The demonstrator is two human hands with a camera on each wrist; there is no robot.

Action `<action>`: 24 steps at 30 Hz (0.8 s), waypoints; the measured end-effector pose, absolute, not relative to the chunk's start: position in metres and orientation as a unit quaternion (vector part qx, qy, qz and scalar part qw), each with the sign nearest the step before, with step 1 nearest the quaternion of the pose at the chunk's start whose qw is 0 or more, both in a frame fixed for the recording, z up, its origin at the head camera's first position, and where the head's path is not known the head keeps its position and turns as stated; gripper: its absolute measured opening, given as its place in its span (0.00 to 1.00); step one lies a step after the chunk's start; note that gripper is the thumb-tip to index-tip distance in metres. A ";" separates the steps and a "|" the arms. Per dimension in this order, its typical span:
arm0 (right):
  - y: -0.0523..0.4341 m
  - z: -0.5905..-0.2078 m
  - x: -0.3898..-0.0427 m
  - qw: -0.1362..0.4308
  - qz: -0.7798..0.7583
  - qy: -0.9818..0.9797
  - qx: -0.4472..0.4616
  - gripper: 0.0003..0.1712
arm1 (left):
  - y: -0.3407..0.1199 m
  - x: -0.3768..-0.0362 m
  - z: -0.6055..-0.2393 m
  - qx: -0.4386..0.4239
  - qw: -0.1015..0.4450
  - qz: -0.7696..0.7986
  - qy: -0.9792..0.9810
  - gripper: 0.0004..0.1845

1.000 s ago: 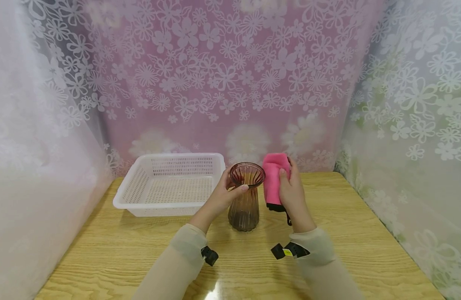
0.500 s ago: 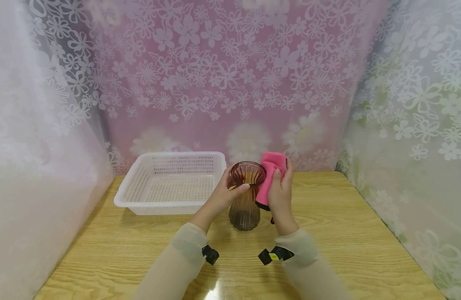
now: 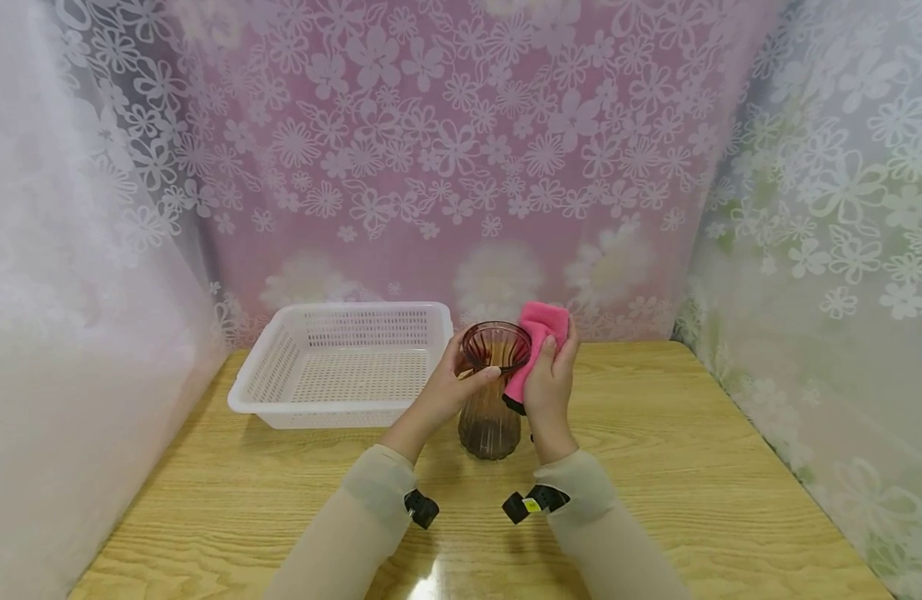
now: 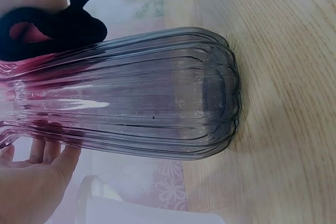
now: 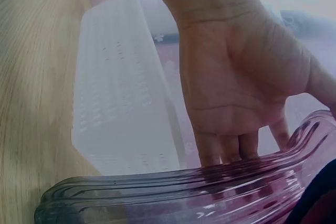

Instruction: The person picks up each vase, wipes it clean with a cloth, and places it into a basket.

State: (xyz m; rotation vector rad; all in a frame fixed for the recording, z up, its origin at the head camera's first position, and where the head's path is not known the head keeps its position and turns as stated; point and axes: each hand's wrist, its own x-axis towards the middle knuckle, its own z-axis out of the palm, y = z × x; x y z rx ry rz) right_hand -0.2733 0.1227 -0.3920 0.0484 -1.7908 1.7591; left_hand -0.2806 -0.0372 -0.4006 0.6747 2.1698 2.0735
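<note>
A ribbed glass vase (image 3: 489, 421), reddish at the flared mouth and grey toward its base, stands upright on the wooden table. My left hand (image 3: 440, 398) grips it round the neck, thumb in front and fingers behind. In the right wrist view, the fingers of that left hand (image 5: 231, 93) lie along the glass. A pink cloth (image 3: 542, 321) with a black edge is bunched in my right hand (image 3: 548, 392), right against the vase's right side. The left wrist view shows the cloth's black edge and loop (image 4: 58, 32) beside the upper glass.
Left of the vase sits a white perforated plastic basket (image 3: 326, 411), its right end close to my left hand. Flower-patterned curtains (image 3: 461, 167) enclose the wooden table (image 3: 694, 467) at the back and both sides.
My right hand has moved left with the pink cloth, from a little apart to right against the vase, tilting the cloth. The left hand and vase have stayed nearly still.
</note>
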 end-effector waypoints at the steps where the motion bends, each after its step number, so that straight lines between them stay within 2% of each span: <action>1: 0.123 -0.393 -0.274 0.310 0.665 -0.680 0.017 0.30 | -0.037 -0.281 -0.401 0.220 0.032 0.673 0.705 0.46; 11: 0.126 -0.406 -0.282 0.253 0.649 -0.718 0.003 0.30 | -0.036 -0.280 -0.402 0.223 0.023 0.672 0.706 0.49; 16: 0.128 -0.410 -0.284 0.211 0.622 -0.754 -0.006 0.30 | -0.035 -0.280 -0.402 0.218 0.021 0.673 0.707 0.47; 24: 0.138 -0.418 -0.291 0.156 0.589 -0.792 0.038 0.31 | -0.035 -0.281 -0.402 0.218 0.029 0.678 0.702 0.45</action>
